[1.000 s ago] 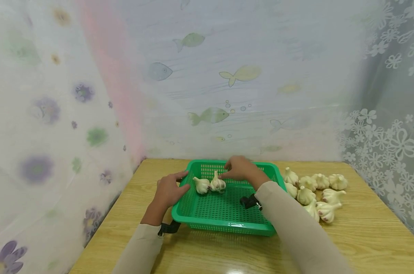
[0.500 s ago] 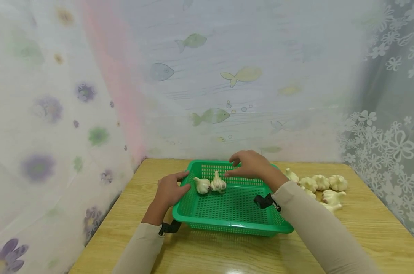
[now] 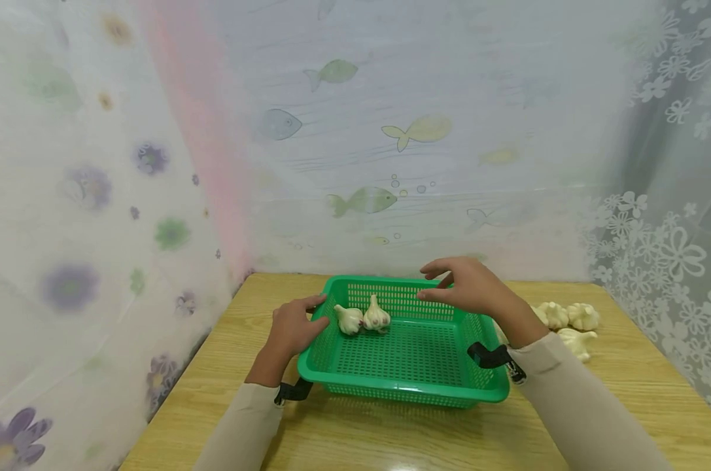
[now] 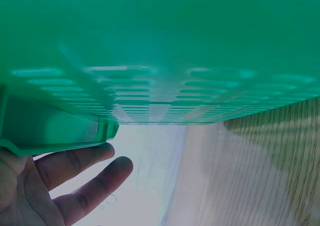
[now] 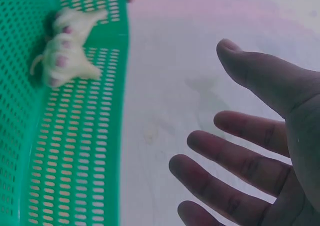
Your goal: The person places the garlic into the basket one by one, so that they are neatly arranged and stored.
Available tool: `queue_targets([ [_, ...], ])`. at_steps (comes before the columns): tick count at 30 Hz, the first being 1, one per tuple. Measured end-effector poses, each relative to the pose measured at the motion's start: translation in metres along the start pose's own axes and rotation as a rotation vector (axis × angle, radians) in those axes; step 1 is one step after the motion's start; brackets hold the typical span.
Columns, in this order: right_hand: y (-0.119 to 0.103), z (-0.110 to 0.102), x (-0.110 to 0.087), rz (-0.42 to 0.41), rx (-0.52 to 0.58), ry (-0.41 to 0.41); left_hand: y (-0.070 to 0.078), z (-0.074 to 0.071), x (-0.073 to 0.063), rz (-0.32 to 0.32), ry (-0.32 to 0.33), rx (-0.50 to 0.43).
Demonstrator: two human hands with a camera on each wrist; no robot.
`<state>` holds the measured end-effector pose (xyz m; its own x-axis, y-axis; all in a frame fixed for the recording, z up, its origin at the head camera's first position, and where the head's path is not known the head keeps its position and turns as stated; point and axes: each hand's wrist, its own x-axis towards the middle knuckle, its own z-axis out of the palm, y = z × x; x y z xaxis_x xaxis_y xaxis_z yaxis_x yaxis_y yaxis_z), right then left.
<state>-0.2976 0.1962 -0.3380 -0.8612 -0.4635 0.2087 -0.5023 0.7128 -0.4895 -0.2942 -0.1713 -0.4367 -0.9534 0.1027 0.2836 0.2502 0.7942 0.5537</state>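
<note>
A green plastic basket point(image 3: 402, 387) with slotted walls stands on the table. Two garlic bulbs lie side by side in its back left part: one tilted point(image 3: 349, 320), the other with its stem up point(image 3: 377, 317). My left hand point(image 3: 292, 332) holds the basket's left rim, thumb over the inside; in the left wrist view two fingers point(image 4: 95, 186) extend below the rim. Above the basket's back right corner hovers my right hand point(image 3: 473, 288), fingers spread and holding nothing. The right wrist view shows that bare palm and both bulbs in the basket.
Several more garlic bulbs point(image 3: 581, 316) lie on the wooden table point(image 3: 632, 405) right of the basket, partly hidden by my right arm. A patterned curtain point(image 3: 355, 144) hangs behind the table and along the left side.
My right hand has moved away from the stem-up garlic bulb, rightward and up toward the basket's back right corner. The left hand and both bulbs have stayed in place.
</note>
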Motion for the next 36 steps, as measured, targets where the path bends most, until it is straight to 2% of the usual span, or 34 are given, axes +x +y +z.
queue_targets([
  [4,0.014,-0.003,-0.015,-0.003,0.032,0.078,-0.002,0.001,0.000,0.000,0.007,-0.002],
  [14,0.040,-0.018,-0.064,0.086,0.103,0.223,-0.002,0.002,0.000,0.006,-0.002,-0.009],
  [20,0.053,-0.022,-0.085,0.114,0.119,0.279,-0.005,0.003,0.003,0.003,0.006,0.000],
  [28,0.077,-0.026,-0.108,0.170,0.063,0.320,-0.006,0.003,0.002,0.008,0.006,-0.003],
  [36,0.106,-0.033,-0.128,0.163,0.042,0.359,-0.007,0.003,0.004,0.006,0.003,-0.003],
])
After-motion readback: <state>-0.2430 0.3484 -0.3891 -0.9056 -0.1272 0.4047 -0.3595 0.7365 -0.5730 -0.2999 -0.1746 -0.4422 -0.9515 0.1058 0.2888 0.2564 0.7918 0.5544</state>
